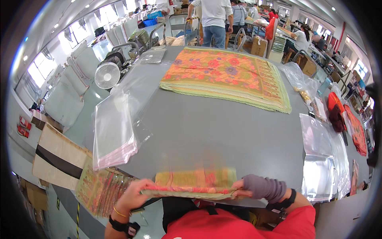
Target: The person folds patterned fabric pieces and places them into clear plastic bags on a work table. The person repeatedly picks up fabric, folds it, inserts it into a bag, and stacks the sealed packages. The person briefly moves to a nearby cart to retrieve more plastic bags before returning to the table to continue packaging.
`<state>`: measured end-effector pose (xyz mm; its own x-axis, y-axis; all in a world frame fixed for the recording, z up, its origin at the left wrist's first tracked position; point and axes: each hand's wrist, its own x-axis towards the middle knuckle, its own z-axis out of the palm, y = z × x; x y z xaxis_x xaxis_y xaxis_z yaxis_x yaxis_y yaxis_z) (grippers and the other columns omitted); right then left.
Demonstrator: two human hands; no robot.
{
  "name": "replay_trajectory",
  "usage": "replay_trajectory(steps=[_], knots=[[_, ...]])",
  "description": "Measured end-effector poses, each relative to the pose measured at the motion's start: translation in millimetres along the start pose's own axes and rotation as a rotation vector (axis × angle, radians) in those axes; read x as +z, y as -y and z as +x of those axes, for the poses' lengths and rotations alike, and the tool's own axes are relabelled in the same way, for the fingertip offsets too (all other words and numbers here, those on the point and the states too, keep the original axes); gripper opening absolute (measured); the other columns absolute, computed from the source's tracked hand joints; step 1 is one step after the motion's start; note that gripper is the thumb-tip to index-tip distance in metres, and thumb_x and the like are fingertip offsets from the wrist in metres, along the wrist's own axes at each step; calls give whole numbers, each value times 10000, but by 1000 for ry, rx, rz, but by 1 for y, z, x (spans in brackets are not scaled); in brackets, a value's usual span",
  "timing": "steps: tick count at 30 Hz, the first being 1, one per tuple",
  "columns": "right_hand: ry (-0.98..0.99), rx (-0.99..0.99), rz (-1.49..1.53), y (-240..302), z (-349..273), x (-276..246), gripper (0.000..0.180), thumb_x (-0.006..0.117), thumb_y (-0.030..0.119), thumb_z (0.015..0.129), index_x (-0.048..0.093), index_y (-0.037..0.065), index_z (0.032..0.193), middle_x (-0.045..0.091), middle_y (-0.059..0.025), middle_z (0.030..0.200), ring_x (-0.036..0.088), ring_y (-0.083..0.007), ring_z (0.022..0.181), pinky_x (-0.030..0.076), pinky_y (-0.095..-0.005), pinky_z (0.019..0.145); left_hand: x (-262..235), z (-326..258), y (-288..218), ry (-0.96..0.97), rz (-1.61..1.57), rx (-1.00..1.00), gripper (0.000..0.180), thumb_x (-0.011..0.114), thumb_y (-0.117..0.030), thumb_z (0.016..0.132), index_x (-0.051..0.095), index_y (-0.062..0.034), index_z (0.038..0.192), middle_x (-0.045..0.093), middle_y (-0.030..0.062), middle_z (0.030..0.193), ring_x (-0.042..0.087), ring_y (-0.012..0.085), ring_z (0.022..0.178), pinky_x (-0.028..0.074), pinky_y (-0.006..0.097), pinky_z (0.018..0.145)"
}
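Near the table's front edge, a folded floral cloth in yellow-green and red stretches between my hands. Its far part is smeared by motion. My left hand pinches the left end of the folded edge, while my right hand, below a grey sleeve, grips the right end. Farther back lies a stack of similar orange-and-green floral cloths, spread flat with layered edges. To the left of my hands is a pile of clear plastic bags.
The grey table holds more clear plastic sleeves at right, beside red and dark cloth items. A white fan stands off the left edge. Wrapped floral packets sit lower left. People work beyond the table.
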<state>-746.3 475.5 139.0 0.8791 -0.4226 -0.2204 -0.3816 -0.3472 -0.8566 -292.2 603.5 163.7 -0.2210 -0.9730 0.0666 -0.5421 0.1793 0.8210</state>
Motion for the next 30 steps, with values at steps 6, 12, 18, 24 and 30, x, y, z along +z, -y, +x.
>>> replay_trajectory(steps=[6, 12, 18, 24, 30], knots=[[-56, 105, 212, 5, -7, -77, 282, 663, 280, 1085, 738, 18, 1157, 657, 39, 818, 555, -62, 781, 484, -282, 727, -24, 120, 3, 140, 6, -66, 201, 749, -118, 955, 667, -7, 1101, 661, 54, 880, 575, 151, 800, 501, 314, 736], [-291, 293, 240, -74, 28, -106, 315, 679, 310, 1071, 750, 14, 1150, 681, 42, 856, 582, -65, 791, 492, -273, 734, 28, 235, 69, 308, 29, -240, 305, 722, -252, 1013, 659, 0, 1171, 667, 82, 1010, 629, 172, 903, 516, 338, 789], [-734, 236, -971, -123, 36, -67, 531, 738, 391, 988, 642, 41, 1376, 659, -160, 1359, 602, -330, 1271, 483, -468, 1068, 103, 218, 85, -63, 677, 260, 560, 735, -326, 979, 565, 11, 1393, 580, 242, 1429, 597, 420, 1290, 495, 522, 1090], [-584, 130, -1108, -94, 20, -12, 792, 755, 542, 906, 549, 32, 1476, 513, -226, 1550, 491, -429, 1437, 420, -530, 1169, 123, 186, 81, 129, 727, 429, 767, 770, -377, 938, 496, 7, 1543, 434, 306, 1598, 397, 469, 1519, 350, 537, 1264], [-166, 155, -788, -67, 50, -75, 771, 750, 615, 896, 648, 24, 1379, 628, -208, 1449, 575, -395, 1293, 433, -510, 1131, 92, 133, 60, 61, 504, 336, 512, 800, -300, 915, 636, -48, 1330, 566, 194, 1429, 548, 407, 1334, 481, 478, 1118]])
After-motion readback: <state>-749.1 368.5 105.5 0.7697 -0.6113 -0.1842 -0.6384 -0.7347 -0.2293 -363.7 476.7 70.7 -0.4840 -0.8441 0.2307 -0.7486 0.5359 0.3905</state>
